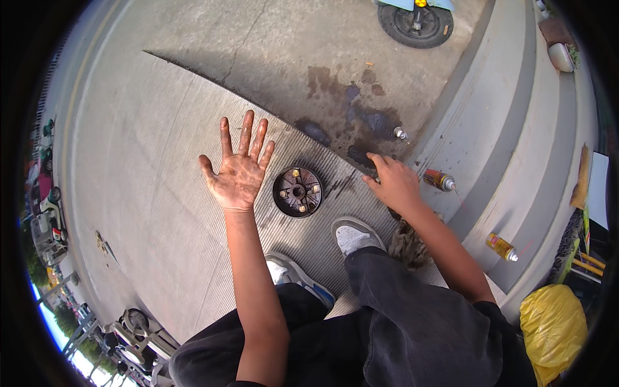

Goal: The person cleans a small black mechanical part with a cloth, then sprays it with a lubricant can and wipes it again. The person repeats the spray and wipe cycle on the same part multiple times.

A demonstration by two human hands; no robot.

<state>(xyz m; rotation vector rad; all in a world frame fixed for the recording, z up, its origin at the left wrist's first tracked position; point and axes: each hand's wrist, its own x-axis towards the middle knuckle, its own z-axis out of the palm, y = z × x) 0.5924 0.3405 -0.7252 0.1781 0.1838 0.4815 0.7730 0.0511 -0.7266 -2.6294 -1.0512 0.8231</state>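
Drum [298,192], round, black, grimy inside, flat on ribbed ground [187,226] ahead of both shoes [353,237]. Left grip [240,180] wide open beside drum, palm toward camera, fingers spread and stained. Right grip [394,184] also loose and unloaded, fingers extended, between drum and spray can [438,180]. Yellow can [501,247] farther right, on step [509,213].

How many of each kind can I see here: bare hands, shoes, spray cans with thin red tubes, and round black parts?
Bare hands: 2
Shoes: 2
Spray cans with thin red tubes: 2
Round black part: 1
Total: 7
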